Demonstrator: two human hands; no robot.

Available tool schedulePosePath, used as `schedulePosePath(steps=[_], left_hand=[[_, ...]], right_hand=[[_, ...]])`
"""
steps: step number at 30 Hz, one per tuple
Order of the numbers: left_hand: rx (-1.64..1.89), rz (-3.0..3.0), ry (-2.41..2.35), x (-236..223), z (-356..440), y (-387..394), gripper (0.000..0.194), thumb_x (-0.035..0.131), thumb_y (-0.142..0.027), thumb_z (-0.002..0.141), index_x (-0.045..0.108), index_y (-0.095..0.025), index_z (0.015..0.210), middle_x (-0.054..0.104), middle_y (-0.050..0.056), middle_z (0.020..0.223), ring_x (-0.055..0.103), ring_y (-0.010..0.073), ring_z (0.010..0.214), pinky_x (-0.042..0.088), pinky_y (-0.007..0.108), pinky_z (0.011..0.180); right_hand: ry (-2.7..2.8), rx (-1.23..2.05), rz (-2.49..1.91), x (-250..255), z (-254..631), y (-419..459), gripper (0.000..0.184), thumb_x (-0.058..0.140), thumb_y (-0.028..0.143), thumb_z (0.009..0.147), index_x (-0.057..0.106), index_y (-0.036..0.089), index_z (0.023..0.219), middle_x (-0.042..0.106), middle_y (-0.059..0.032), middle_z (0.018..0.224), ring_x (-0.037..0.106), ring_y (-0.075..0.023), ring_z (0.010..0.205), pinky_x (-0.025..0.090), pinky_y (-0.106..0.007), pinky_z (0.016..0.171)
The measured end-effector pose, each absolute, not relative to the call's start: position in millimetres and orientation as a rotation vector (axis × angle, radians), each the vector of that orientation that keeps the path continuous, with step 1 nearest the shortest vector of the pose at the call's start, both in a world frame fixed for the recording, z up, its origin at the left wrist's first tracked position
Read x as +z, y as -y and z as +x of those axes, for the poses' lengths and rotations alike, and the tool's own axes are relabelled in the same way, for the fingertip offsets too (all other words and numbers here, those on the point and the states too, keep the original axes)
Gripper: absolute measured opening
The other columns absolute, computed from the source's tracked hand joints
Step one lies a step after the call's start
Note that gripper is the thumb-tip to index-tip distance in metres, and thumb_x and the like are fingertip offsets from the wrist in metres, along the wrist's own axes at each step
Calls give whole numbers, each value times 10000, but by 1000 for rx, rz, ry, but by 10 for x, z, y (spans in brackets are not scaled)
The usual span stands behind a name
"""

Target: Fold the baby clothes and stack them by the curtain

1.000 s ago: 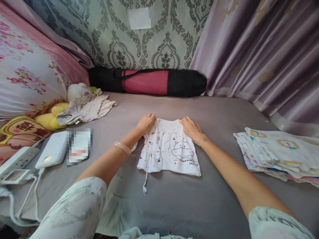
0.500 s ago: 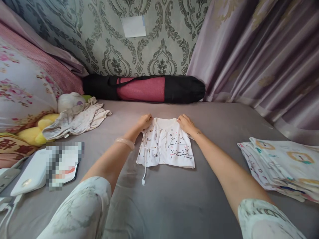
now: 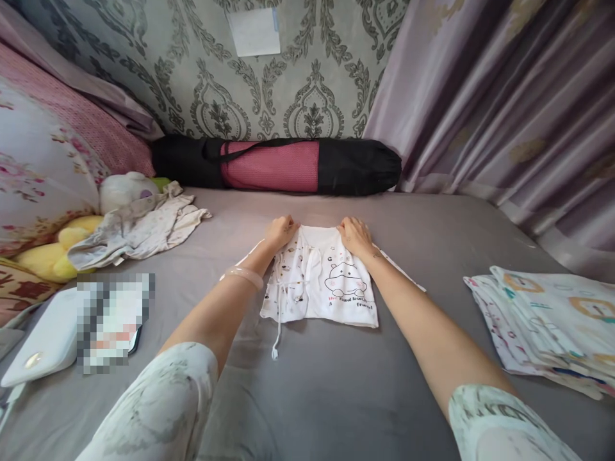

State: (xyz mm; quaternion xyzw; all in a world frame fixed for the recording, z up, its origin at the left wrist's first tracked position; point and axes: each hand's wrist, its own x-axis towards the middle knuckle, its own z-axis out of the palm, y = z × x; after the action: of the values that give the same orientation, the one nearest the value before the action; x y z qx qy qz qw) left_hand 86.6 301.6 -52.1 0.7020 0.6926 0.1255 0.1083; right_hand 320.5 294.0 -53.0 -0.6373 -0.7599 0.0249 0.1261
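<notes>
A small white baby shirt lies front up on the grey bedsheet, with a cartoon hippo on one side, small prints on the other and a tie string hanging past its hem. My left hand is closed on the shirt's left shoulder. At the opposite shoulder, my right hand pinches the cloth beside the neckline. Both sleeves are partly hidden under my wrists and forearms; the right one shows beyond my forearm.
Folded baby clothes are stacked at the right. A crumpled garment lies at the left near plush toys. A white power bank and a blurred phone rest nearer me. A black and pink bag lies along the wall.
Both hands have stayed on the shoulders and shifted slightly inward. The sleeves now show spread out past my forearms. The whole view has shifted a little.
</notes>
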Motion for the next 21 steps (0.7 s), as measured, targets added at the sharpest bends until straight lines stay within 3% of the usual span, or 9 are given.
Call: schedulePosePath(steps=[4, 8, 13, 21], left_hand=[[249, 2143, -2118, -403, 894, -2928, 338, 480, -424, 930, 609, -163, 1102, 647, 157, 1152, 588, 297, 1114, 448, 375, 901], [346, 2278, -2102, -251, 1028, -2777, 323, 454, -357, 943, 576, -167, 1174, 613, 161, 1208, 538, 318, 1176, 425, 452, 956], [476, 2471, -1651, -315, 1518, -2625, 274, 439, -227, 922, 599, -175, 1139, 658, 108, 1141, 595, 253, 1095, 457, 386, 949], [628, 2560, -1166, -652, 2277, -2550, 284, 409, -154, 900, 609, -147, 1102, 661, 128, 1152, 609, 230, 1111, 479, 349, 980]], right_hand=[[2242, 309, -1817, -334, 3406, -2903, 311, 378, 313, 1000, 643, 163, 1062, 671, -115, 1115, 592, -212, 1025, 408, -268, 841], [2078, 481, -2035, -120, 3964, -2642, 294, 426, 294, 969, 682, 152, 940, 708, -64, 883, 625, -154, 784, 417, -219, 673], [1933, 661, -2332, -96, 4498, -2098, 225, 591, 358, 872, 686, 163, 815, 622, -6, 608, 540, -105, 490, 391, -206, 507], [1758, 905, -2355, -109, 4515, -1858, 229, 776, 282, 695, 623, 169, 567, 438, 55, 400, 432, -81, 399, 323, -194, 429]])
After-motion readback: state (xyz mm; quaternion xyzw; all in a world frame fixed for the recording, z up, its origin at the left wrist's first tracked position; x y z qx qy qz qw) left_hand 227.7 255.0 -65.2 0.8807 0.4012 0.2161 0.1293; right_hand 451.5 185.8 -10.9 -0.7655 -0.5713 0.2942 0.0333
